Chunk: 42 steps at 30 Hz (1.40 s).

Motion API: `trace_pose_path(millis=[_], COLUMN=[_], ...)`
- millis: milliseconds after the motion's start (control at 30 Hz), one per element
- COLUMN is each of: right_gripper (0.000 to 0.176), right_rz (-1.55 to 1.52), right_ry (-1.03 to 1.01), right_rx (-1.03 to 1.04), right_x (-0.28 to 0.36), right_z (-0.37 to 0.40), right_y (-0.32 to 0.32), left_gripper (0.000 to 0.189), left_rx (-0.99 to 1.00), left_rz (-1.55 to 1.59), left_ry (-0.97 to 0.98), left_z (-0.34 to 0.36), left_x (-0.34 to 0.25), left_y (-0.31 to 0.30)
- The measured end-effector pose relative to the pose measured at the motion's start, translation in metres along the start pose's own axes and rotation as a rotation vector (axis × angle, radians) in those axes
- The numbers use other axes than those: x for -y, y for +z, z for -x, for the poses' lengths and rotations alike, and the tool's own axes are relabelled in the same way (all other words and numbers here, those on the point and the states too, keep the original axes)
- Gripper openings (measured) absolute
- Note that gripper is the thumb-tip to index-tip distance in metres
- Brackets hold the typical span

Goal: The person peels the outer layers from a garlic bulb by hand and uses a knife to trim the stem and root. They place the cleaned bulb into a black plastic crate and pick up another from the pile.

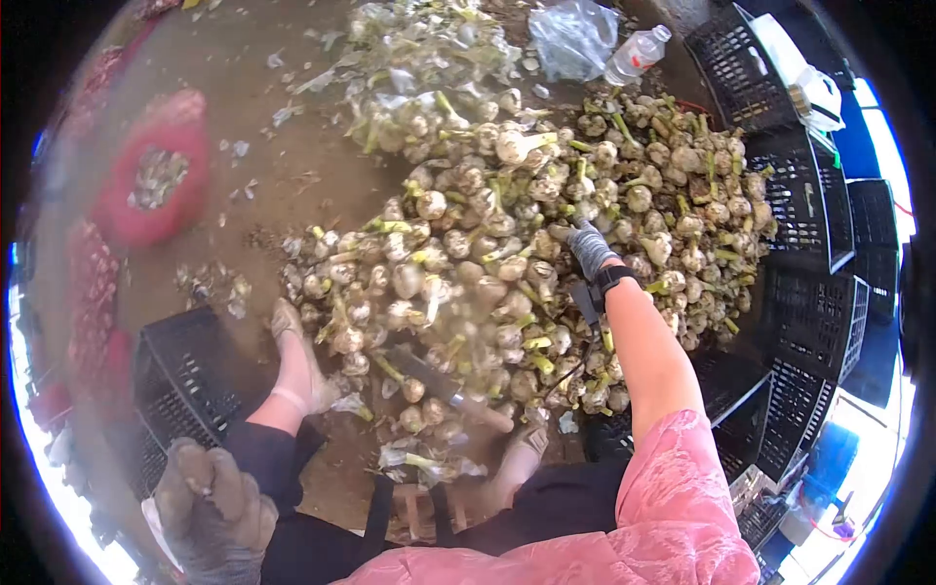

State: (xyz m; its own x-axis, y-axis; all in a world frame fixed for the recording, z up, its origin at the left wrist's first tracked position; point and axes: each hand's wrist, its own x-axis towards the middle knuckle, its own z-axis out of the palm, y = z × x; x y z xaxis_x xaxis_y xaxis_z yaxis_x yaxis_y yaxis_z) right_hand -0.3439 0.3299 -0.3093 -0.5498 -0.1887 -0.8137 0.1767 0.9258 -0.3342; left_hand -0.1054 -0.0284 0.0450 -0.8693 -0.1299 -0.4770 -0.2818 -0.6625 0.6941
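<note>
A wide heap of dirty garlic bulbs [478, 214] with short green and yellow stems covers the floor in front of me. My right hand [588, 248], in a grey glove with a black band at the wrist, reaches into the heap, its fingers against the bulbs; whether it grips one is not clear. At the lower left my left hand [213, 502], in a dirty grey glove, is raised near my knee with its fingers curled in; what it may hold is hidden. A tool with a wooden handle [485, 413] lies on the near bulbs.
Black plastic crates [809, 322] stand along the right side, and another crate [185, 375] is at the left. Red mesh sacks [156, 175] sit at the left. Loose peelings [429, 49], a plastic bag [573, 39] and a bottle [638, 56] are at the top.
</note>
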Motion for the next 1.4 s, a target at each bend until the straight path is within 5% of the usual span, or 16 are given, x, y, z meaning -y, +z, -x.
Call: trace_pose_path(millis=[67, 133, 200, 333, 400, 467, 567, 633, 800, 933, 1000, 1033, 1133, 1200, 1267, 1400], right_gripper=[0.056, 0.054, 0.055, 0.059, 0.061, 0.058, 0.054, 0.051, 0.058, 0.058, 0.07, 0.07, 0.039, 0.034, 0.057, 0.035], right_rz=[-0.799, -0.708, -0.575, -0.891, -0.403, 0.255, 0.259, -0.194, -0.483, -1.553, -1.719, -1.717, -0.926, 0.173, 0.098, -0.038], right_ry=[0.096, -0.035, -0.055, -0.258, -0.282, -0.19, -0.175, -0.325, -0.493, 0.149, 0.313, 0.32, -0.184, -0.115, 0.028, -0.045], right_rx=[-0.17, -0.043, -0.005, 0.071, -0.028, -0.305, -0.3, -0.169, -0.306, -0.027, -0.272, -0.285, -0.208, -0.324, -0.438, -0.434], right_x=[0.021, 0.023, 0.027, 0.056, 0.067, 0.084, 0.076, 0.069, 0.069, 0.085, 0.075, 0.063, 0.044, 0.06, 0.064, 0.066], right_z=[0.024, 0.024, 0.023, 0.049, 0.047, 0.063, 0.058, 0.059, 0.079, 0.072, 0.066, 0.051, 0.025, 0.038, 0.028, 0.024], right_y=[0.0, 0.007, 0.012, 0.015, 0.021, 0.022, 0.029, 0.041, 0.053, 0.027, 0.008, 0.012, 0.038, 0.038, 0.047, 0.044], left_gripper=[0.02, 0.021, 0.022, 0.023, 0.024, 0.024, 0.025, 0.025, 0.025, 0.025, 0.026, 0.027, 0.028, 0.027, 0.027, 0.027], left_rx=[-0.096, 0.112, 0.077, 0.211, -0.058, -0.025, -0.131, -0.102, -0.254, -0.167, -0.173, -0.126, -0.113, -0.045, -0.063, -0.064], left_rz=[0.005, 0.008, 0.055, 0.012, -0.07, -0.132, -0.033, -0.028, 0.069, -0.018, -0.054, -0.162, 0.043, 0.029, 0.042, 0.107], left_ry=[0.081, 0.019, 0.008, -0.011, 0.045, 0.037, 0.016, 0.027, -0.043, 0.047, 0.115, 0.174, 0.108, 0.067, 0.061, 0.063], left_z=[-0.001, -0.003, 0.002, 0.007, 0.017, 0.023, 0.035, 0.045, 0.06, 0.065, 0.065, 0.063, 0.061, 0.058, 0.057, 0.062], left_x=[0.005, 0.006, 0.009, 0.013, 0.017, 0.019, 0.026, 0.033, 0.043, 0.027, 0.026, 0.025, 0.021, 0.019, 0.016, 0.015], left_y=[0.014, 0.01, 0.011, 0.018, 0.027, 0.02, 0.007, -0.005, -0.015, -0.021, -0.031, -0.039, -0.037, -0.039, -0.04, -0.049])
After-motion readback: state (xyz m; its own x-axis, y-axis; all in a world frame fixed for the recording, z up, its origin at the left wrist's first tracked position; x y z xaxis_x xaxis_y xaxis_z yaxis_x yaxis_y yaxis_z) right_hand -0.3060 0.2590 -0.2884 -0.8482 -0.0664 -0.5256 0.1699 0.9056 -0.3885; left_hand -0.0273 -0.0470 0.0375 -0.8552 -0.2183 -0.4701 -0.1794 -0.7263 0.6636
